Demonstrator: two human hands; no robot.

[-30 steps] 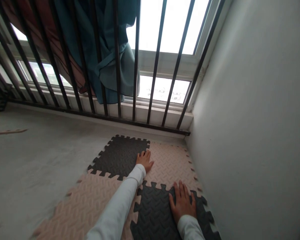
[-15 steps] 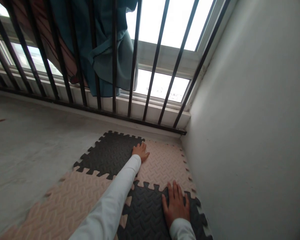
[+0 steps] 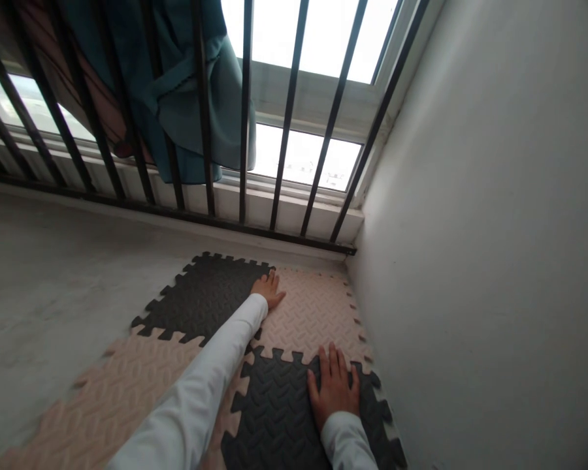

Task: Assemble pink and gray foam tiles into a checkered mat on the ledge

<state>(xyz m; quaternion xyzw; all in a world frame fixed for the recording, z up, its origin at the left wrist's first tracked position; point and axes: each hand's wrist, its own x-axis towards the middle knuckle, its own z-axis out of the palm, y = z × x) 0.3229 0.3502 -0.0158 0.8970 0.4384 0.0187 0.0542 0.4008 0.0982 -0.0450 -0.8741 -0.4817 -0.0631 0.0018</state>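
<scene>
Interlocking foam mat tiles lie on the floor in the corner. My left hand [image 3: 267,290] rests flat, fingers stretched, on the seam between the far black tile [image 3: 206,297] and the far beige tile [image 3: 313,316]. My right hand [image 3: 332,386] lies open and flat on the near black tile [image 3: 274,418], close to its joint with the far beige tile. A near beige tile [image 3: 122,391] lies at the left under my left sleeve. Both arms wear white sleeves.
A grey wall [image 3: 480,248] rises right beside the tiles. Black metal bars [image 3: 284,130] and a window ledge run across the back. Teal cloth [image 3: 186,98] hangs on the bars. Bare concrete floor [image 3: 53,274] spreads to the left.
The view has drifted right and slightly up, so tiles and hands sit a little further left and higher in the picture. Both hands stay pressed flat on the tiles.
</scene>
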